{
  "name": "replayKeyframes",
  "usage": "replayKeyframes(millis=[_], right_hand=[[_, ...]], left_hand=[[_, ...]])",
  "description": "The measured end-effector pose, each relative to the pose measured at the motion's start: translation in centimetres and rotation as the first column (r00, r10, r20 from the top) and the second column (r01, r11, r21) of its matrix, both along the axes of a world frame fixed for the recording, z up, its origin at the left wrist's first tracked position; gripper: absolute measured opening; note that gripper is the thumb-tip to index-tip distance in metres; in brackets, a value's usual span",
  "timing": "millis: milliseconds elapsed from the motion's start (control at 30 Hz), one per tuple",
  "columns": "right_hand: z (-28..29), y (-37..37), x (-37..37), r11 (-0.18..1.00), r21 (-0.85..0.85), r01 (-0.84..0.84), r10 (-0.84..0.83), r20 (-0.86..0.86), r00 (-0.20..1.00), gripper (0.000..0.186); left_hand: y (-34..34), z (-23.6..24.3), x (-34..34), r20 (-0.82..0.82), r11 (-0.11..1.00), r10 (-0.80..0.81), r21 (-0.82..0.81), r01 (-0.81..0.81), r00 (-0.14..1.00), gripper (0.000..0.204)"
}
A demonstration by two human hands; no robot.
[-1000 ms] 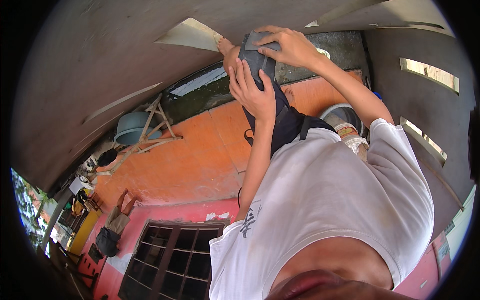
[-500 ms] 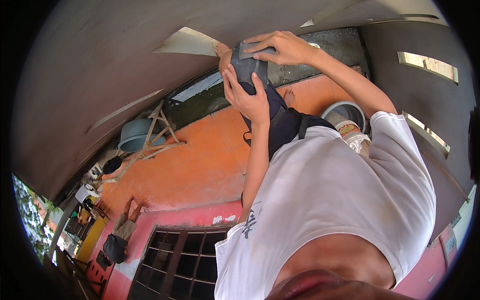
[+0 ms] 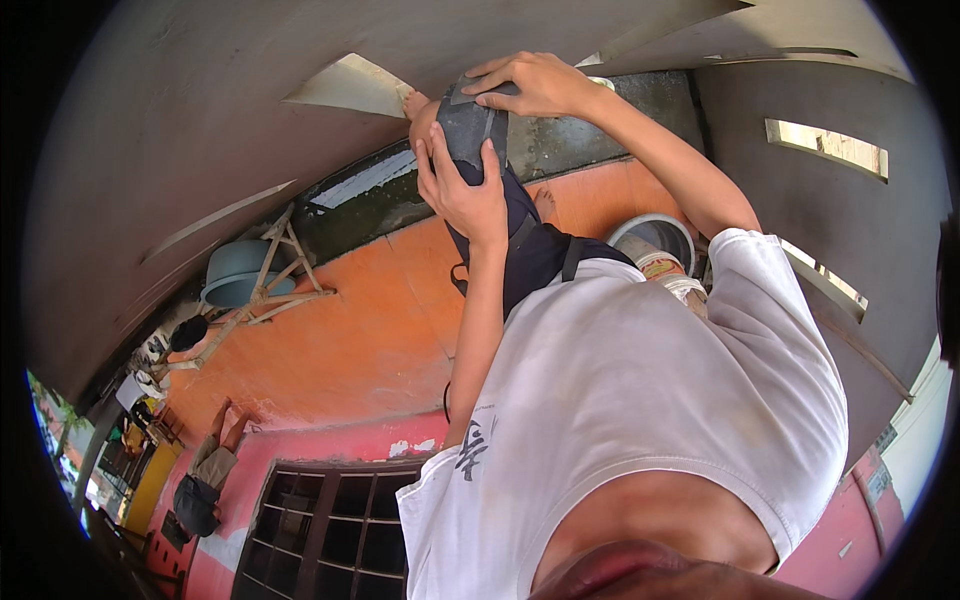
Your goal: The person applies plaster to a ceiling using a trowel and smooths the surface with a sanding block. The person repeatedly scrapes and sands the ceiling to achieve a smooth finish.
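Note:
A dark grey, curved piece with a dull surface (image 3: 468,128) lies over my raised knee, above my dark shorts (image 3: 520,255). My left hand (image 3: 465,200) grips its near part, the thumb on one side and the fingers spread along the other. Across its far end my right hand (image 3: 540,85) bends its fingers, pressing a small, thin grey sheet (image 3: 462,92) that looks like sandpaper. The fingers partly cover this sheet. What the curved piece belongs to, I cannot tell.
Beside my right hip stand a grey basin (image 3: 655,228) and a tub (image 3: 660,268). To the left, a blue-grey basin (image 3: 235,272) sits by a wooden stand (image 3: 270,275) on the orange floor (image 3: 350,300). Another person (image 3: 205,480) stands farther off, near the barred window (image 3: 330,520).
The whole scene has shifted left in the picture. My right hand has moved slightly over the curved piece with the grey sheet; my left hand keeps its grip.

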State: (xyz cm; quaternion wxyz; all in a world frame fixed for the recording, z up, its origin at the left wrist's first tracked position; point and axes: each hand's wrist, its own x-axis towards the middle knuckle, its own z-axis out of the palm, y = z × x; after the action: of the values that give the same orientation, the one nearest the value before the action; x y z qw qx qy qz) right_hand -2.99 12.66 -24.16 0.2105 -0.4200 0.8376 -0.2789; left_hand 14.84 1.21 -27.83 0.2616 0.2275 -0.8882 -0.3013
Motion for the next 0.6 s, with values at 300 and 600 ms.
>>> replayKeyframes(millis=[300, 600], right_hand=[[0.7, -0.2, 0.0, 0.996, -0.029, -0.090, 0.088, -0.064, 0.994, 0.034], [1.2, 0.0, 1.3, 0.988, -0.085, -0.129, 0.121, -0.095, 0.988, 0.031]], left_hand=[[-0.1, 0.0, -0.1, -0.016, 1.000, 0.021, 0.000, -0.021, 1.000, 0.070], [-0.2, -0.2, 0.1, -0.022, 1.000, 0.011, -0.002, -0.011, 1.000, 0.070]])
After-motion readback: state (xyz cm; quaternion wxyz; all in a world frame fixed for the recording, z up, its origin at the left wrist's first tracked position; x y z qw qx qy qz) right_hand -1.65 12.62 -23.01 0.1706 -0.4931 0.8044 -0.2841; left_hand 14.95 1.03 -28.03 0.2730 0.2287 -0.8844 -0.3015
